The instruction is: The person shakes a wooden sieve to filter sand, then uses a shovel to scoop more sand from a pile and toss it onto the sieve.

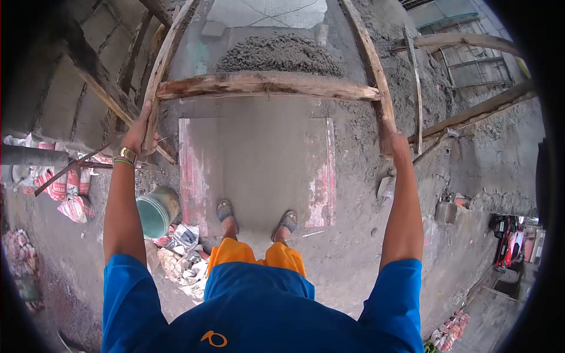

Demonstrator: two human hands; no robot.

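Note:
A rough wooden frame (271, 85) with two long side rails and a crosspiece spans the upper middle of the view. My left hand (139, 132), with a watch at its wrist, is closed around the near end of the left rail (160, 67). My right hand (393, 141) grips the near end of the right rail (368, 53). Both arms are stretched forward. Beneath the frame, a faded red and white board (197, 170) lies on the ground, its middle covered by a smooth grey layer. My feet stand at its near edge.
A heap of wet grey mortar (282, 54) lies beyond the crosspiece. A green bucket (158, 213) and crumpled sacks (182, 259) are at the left. Wooden poles (477, 112) cross at the right, near a shovel-like tool (432, 144). A red vehicle (509, 241) stands far right.

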